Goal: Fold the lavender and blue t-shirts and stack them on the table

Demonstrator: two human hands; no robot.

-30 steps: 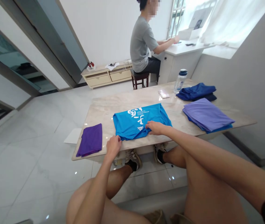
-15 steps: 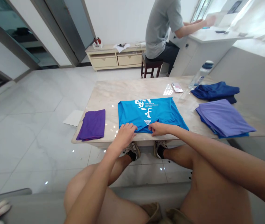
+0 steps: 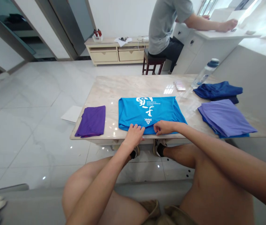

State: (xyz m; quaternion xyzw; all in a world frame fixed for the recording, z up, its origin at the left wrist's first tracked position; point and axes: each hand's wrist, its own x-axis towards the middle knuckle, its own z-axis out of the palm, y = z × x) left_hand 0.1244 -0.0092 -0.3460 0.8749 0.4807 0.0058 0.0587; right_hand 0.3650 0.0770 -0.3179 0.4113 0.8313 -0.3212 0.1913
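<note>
A bright blue T-shirt (image 3: 133,109) with white lettering lies folded into a wide shape in front of me, its near edge along the table's front. My left hand (image 3: 135,133) rests on that near edge, fingers apart over the fabric and the thumb off to the side. To its right, my right hand (image 3: 165,127) is closed, with curled fingers pinching the shirt's near layer. Between the hands the edge shows a loose fold. At the left lies a folded purple garment (image 3: 92,121).
On the right of the marble-look table (image 3: 114,86) are a lavender folded garment (image 3: 226,117) on blue cloth, a dark blue garment (image 3: 219,90), a water bottle (image 3: 204,74) and a phone (image 3: 179,86). Beyond, a person (image 3: 164,28) sits on a stool at a white desk.
Both my hands have shifted slightly right along the shirt's near edge. The raised corner flap between them now lies flatter. The seated person's arm has lowered onto the desk.
</note>
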